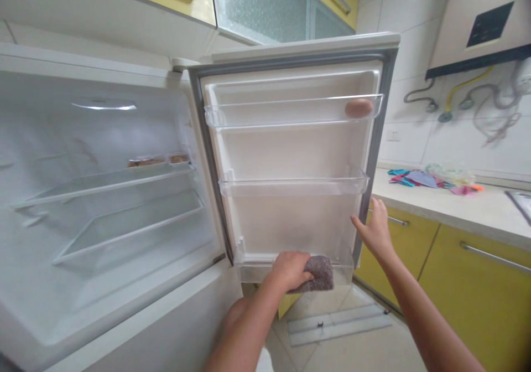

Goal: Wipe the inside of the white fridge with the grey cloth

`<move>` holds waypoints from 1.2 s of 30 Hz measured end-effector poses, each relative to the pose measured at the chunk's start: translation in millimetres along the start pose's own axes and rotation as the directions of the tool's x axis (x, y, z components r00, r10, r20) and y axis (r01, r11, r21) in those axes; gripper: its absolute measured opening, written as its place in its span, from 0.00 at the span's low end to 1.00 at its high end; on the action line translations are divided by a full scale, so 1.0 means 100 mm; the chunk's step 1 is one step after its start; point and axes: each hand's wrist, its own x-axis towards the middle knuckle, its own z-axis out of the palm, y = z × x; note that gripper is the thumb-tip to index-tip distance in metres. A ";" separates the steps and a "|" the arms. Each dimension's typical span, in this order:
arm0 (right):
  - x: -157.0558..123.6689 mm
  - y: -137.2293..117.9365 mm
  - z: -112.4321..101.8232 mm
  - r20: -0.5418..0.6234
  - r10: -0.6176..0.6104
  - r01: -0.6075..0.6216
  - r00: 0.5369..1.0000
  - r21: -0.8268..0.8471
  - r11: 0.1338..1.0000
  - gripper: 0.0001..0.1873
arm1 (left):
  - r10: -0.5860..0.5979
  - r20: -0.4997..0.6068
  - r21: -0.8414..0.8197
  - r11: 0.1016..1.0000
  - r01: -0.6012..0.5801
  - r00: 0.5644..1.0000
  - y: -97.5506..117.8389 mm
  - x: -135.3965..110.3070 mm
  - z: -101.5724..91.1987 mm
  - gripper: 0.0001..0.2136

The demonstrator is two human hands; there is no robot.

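My left hand (289, 270) is closed on a grey-brown cloth (320, 274), which lies over the front of the lowest clear shelf (343, 274) of the fridge door. My right hand (376, 231) holds the free edge of the white fridge door (286, 153), its thumb on the inner side and its fingers on the outer side. The door stands wide open. Higher up are a middle clear door shelf (294, 186) and a top one (282, 114) with a brownish egg-shaped thing (358, 108) at its right end.
Left is the lit fridge interior with glass shelves (136, 225) and small food packs (147, 161). Colourful cloths (423, 178) lie on the counter (477, 208) at right, above yellow cabinets (477, 289). Pale strips (338, 325) rest on the floor. A water heater (481, 23) hangs upper right.
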 end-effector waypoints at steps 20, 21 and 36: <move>-1.02 -0.49 0.45 0.560 -0.185 0.178 0.808 0.068 0.982 0.21 | 0.160 -0.331 0.189 0.977 -0.101 0.930 -0.88 -0.80 0.23 0.22; -1.02 -0.51 0.45 0.587 -0.177 0.195 0.790 0.033 0.980 0.22 | 0.154 -0.336 0.176 0.980 -0.098 0.929 -1.02 -0.86 0.20 0.21; -1.06 -0.18 0.26 0.469 0.055 -0.110 0.882 0.091 0.990 0.20 | 0.061 -0.394 0.342 0.936 0.085 0.917 -0.91 -0.97 0.28 0.30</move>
